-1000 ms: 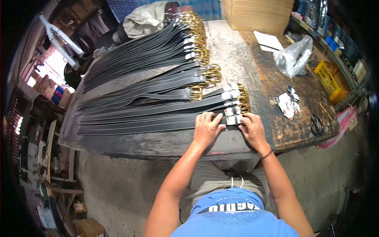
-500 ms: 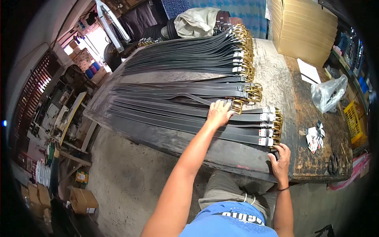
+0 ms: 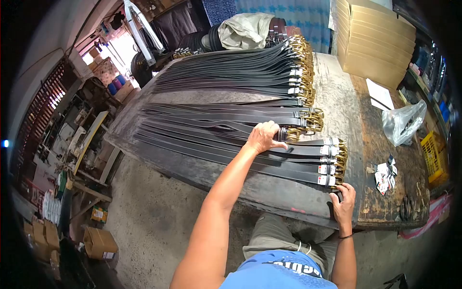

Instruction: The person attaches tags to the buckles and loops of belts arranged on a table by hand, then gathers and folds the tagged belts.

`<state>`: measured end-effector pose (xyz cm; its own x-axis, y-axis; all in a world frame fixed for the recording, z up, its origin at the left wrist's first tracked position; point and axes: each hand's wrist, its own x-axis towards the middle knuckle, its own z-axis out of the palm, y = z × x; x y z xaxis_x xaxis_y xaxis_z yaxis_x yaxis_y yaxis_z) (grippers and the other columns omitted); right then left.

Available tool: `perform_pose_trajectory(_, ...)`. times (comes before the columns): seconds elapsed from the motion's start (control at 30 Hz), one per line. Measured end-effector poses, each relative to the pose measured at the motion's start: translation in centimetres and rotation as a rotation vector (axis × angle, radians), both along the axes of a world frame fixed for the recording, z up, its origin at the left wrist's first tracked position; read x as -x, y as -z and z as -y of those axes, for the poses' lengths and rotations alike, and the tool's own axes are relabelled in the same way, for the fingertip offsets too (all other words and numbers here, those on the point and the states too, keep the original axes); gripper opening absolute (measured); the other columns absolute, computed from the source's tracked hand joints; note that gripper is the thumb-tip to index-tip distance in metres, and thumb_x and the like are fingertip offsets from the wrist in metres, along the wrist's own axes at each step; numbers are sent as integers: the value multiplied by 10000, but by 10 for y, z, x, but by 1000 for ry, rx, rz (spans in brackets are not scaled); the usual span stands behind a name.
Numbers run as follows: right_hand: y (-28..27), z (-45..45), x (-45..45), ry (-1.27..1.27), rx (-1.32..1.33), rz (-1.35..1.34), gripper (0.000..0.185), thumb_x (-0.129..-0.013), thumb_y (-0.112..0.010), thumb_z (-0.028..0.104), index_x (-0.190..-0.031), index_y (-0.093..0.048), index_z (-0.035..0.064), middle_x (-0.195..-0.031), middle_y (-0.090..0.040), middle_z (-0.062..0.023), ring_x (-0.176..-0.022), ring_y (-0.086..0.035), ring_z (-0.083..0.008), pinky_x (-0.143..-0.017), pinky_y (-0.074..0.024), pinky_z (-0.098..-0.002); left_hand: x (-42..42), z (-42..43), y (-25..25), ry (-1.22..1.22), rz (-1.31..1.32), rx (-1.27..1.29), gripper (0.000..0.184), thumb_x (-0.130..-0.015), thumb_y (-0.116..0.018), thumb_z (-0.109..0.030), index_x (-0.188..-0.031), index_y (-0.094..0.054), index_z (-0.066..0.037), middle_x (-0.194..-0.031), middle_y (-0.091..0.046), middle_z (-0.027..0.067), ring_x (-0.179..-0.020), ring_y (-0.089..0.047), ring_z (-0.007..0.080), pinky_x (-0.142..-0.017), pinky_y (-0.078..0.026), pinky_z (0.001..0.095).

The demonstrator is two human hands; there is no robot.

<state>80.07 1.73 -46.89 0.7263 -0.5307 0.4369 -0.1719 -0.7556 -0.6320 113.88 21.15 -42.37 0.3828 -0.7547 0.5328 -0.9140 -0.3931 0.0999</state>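
Many dark leather belts with pale edge stitching lie side by side on the table, brass buckles towards the right. My left hand (image 3: 263, 137) is over one belt (image 3: 226, 126) in the middle group, fingers curled around it just behind its buckle (image 3: 292, 134), thumb pointing right. Beside it, a nearer group of belts (image 3: 269, 166) has white tags (image 3: 326, 169) by the buckles. My right hand (image 3: 343, 204) rests at the table's front edge, thumb and fingers apart, fingertips at the nearest buckle (image 3: 340, 180). A larger row of belts (image 3: 221, 72) lies farther back.
To the right are a clear plastic bag (image 3: 403, 124), loose tags (image 3: 386, 176), scissors (image 3: 406, 207) and white paper (image 3: 379, 94). Cardboard (image 3: 378, 41) stands at the back right, near a yellow crate (image 3: 433, 156). A pale cloth (image 3: 245, 31) covers rolled belts behind.
The raised bend in the belt at my left hand has flattened, and that hand's thumb now sticks out more. My right hand stays by the nearest buckle. The view has shifted slightly.
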Motion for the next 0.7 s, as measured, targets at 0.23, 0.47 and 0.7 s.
perform_pose_trajectory(0.23,-5,-4,0,14,-22,-31,336,-734,-739,115,-1038,-625,30,-1167,-556,-152,-1121,-505,-342,-976,-400,-412,-1,-18,-2,136,49,-106,625,-595,-761,-614,-840,-566,-73,-797,-562,84,-814,-599,278,-719,-487,387)
perform_pose_trajectory(0.47,-4,-1,2,-11,19,-20,321,-745,-729,121,-1034,-627,26,-1142,-567,-150,-1091,-519,-340,-955,-415,-413,-57,-82,1,-193,48,-336,695,-563,-754,-646,-964,-652,-87,-931,-627,116,-953,-598,301,-843,-470,430)
perform_pose_trajectory(0.7,10,10,8,-41,299,133,352,-775,-742,326,-954,-664,33,-1075,-618,-142,-1026,-561,-311,-885,-446,-422,-107,-85,13,-119,79,-83,365,-758,-662,-52,-1123,-660,-49,-1234,-603,210,-1124,-590,364,-961,-477,427)
